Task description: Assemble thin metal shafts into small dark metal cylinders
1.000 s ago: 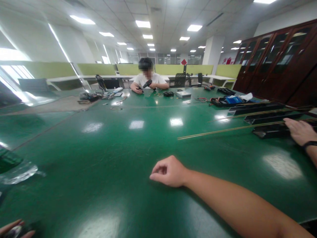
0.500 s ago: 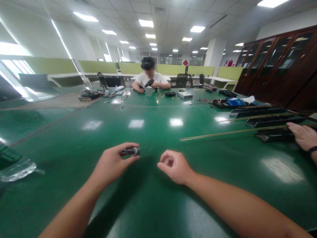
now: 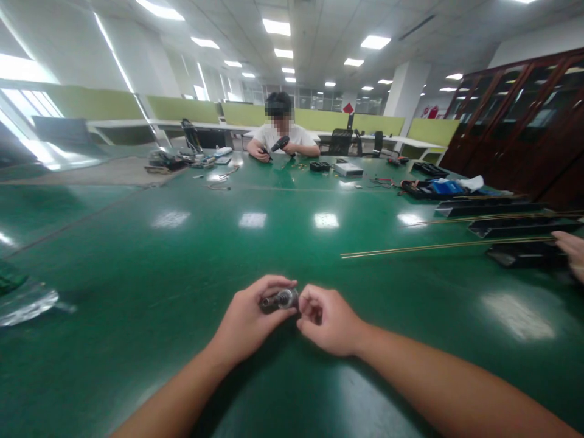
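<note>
My left hand (image 3: pixel 249 319) grips a small dark cylinder with a clear, shiny end (image 3: pixel 285 298) between thumb and fingers, just above the green table (image 3: pixel 274 249). Close against the clear end is my right hand (image 3: pixel 331 319), its fingers curled and thumb bent in. Whether its fingertips touch the cylinder or pinch some small piece is hidden. The exact kind of the cylinder cannot be made out.
At the right, a co-worker's hand (image 3: pixel 571 249) is by black channel pieces (image 3: pixel 524 254) and long thin brass rods (image 3: pixel 387 250). Across the table sits a person holding a power drill (image 3: pixel 280 144). A clear plastic item (image 3: pixel 30 307) lies at left.
My left hand has moved right with the cylinder, up to my right hand. My right hand has shifted slightly; its fingers stay curled. The whole view has tilted a little.
</note>
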`<state>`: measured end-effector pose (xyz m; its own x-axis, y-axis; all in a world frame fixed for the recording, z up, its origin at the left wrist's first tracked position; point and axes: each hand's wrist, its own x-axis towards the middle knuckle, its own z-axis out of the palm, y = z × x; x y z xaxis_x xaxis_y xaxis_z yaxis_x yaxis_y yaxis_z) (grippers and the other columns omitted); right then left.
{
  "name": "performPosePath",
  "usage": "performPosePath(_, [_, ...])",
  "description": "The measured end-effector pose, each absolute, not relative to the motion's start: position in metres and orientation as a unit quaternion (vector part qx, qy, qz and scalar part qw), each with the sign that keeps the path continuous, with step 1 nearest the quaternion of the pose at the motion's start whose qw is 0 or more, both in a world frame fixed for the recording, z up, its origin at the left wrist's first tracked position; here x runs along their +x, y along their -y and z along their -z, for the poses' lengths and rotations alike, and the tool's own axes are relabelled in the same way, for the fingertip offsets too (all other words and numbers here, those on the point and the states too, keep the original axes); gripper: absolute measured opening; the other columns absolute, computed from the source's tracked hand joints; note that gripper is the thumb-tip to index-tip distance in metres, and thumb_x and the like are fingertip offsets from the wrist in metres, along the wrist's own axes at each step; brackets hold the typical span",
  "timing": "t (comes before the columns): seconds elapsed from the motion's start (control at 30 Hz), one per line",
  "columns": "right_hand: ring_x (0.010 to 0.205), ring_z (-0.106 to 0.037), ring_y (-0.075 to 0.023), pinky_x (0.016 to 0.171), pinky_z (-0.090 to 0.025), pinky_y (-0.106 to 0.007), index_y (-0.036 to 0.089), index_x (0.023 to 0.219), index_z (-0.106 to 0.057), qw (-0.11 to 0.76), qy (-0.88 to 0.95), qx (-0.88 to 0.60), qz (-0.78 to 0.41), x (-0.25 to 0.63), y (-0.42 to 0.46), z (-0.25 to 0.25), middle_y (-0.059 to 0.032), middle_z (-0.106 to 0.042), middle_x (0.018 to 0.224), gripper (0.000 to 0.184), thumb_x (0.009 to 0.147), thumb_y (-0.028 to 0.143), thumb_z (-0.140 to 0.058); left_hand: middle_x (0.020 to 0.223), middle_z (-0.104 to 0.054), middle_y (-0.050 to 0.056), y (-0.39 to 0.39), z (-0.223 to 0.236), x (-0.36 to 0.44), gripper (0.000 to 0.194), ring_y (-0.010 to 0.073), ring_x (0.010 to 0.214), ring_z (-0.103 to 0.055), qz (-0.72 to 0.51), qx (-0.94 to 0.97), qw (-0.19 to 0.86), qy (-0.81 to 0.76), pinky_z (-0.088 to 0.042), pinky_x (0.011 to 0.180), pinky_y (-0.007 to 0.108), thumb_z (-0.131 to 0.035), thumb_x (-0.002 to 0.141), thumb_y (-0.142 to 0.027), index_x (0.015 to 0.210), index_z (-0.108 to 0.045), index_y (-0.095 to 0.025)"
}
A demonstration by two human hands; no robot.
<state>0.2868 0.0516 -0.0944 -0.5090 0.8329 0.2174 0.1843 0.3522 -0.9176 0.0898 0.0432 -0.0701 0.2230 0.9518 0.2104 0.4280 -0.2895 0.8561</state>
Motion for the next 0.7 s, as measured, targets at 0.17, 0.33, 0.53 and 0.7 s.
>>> performPosePath(0.17, [0.057, -0.051, -0.0101, 0.057, -0.041, -0.021, 0.019, 0.081, -0.051, 0.347, 0.75, -0.338, -0.45, 0.2889, -0.0509, 0.0929, 0.0038, -0.055, 0.065, 0.014, 0.073, 0.012, -0.06, 0.102, -0.071, -0.001, -0.0396, 0.067, 0.0901, 0.029, 0.0161, 0.092, -0.068, -0.384, 0.726, 0.297, -0.486, -0.052, 0.086, 0.026, -0.074, 0.077, -0.032, 0.105, -0.068, -0.026])
performPosePath(0.33, [0.057, -0.052, -0.01, 0.057, -0.042, -0.021, 0.019, 0.081, -0.053, 0.343, 0.758, -0.34, -0.438, 0.2899, -0.0506, 0.0905, 0.0037, -0.055, 0.065, 0.013, 0.073, 0.011, -0.059, 0.1, -0.072, -0.003, -0.0385, 0.066, 0.0909, 0.027, 0.0167, 0.093, -0.067, -0.369, 0.739, 0.273, -0.493, -0.05, 0.087, 0.026, -0.075, 0.077, -0.034, 0.103, -0.069, -0.027])
performPosePath(0.53, [0.056, -0.051, -0.0101, 0.057, -0.041, -0.021, 0.019, 0.084, -0.055, 0.339, 0.765, -0.349, -0.421, 0.2896, -0.051, 0.0906, 0.0042, -0.056, 0.064, 0.013, 0.074, 0.013, -0.061, 0.108, -0.071, -0.001, -0.0396, 0.066, 0.092, 0.033, 0.0195, 0.098, -0.066, -0.351, 0.735, 0.282, -0.507, -0.05, 0.092, 0.03, -0.07, 0.082, -0.042, 0.111, -0.068, -0.027])
performPosePath(0.7, [0.054, -0.051, -0.0098, 0.056, -0.041, -0.021, 0.019, 0.086, -0.056, 0.339, 0.766, -0.346, -0.424, 0.2887, -0.0513, 0.0927, 0.005, -0.056, 0.062, 0.014, 0.075, 0.012, -0.06, 0.114, -0.069, -0.001, -0.0418, 0.0698, 0.0889, 0.035, 0.0198, 0.103, -0.065, -0.35, 0.724, 0.286, -0.521, -0.049, 0.097, 0.032, -0.065, 0.085, -0.046, 0.116, -0.067, -0.029])
